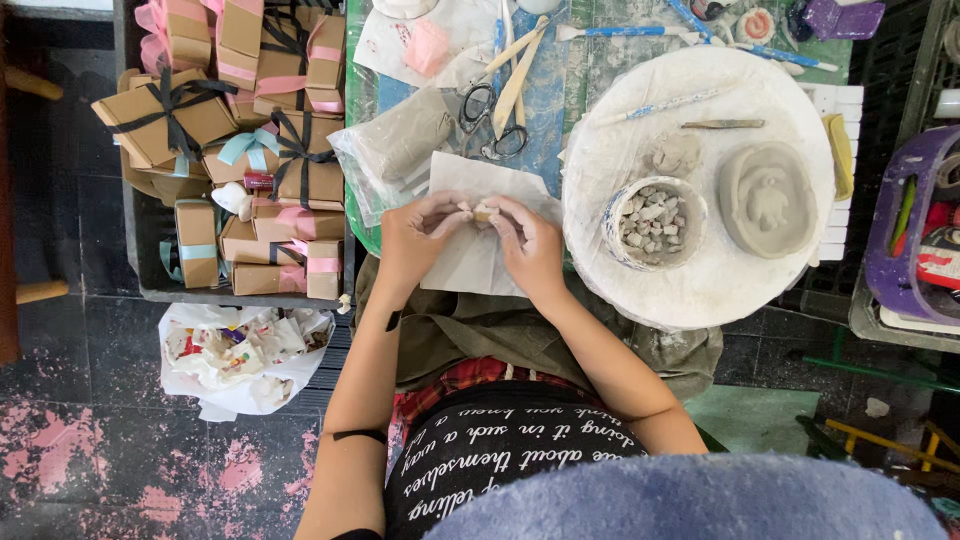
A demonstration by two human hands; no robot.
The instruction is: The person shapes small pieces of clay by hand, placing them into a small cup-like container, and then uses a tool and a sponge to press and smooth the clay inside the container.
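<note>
Both hands' fingers (462, 208) mostly hide, perhaps pinch, a small clay lump (485, 212).

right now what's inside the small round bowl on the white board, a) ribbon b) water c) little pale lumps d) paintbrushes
c: the small round bowl on the white round board is filled with little pale lumps, just to the right of the right hand, which pinches a small clay piece together with the left hand.
</note>
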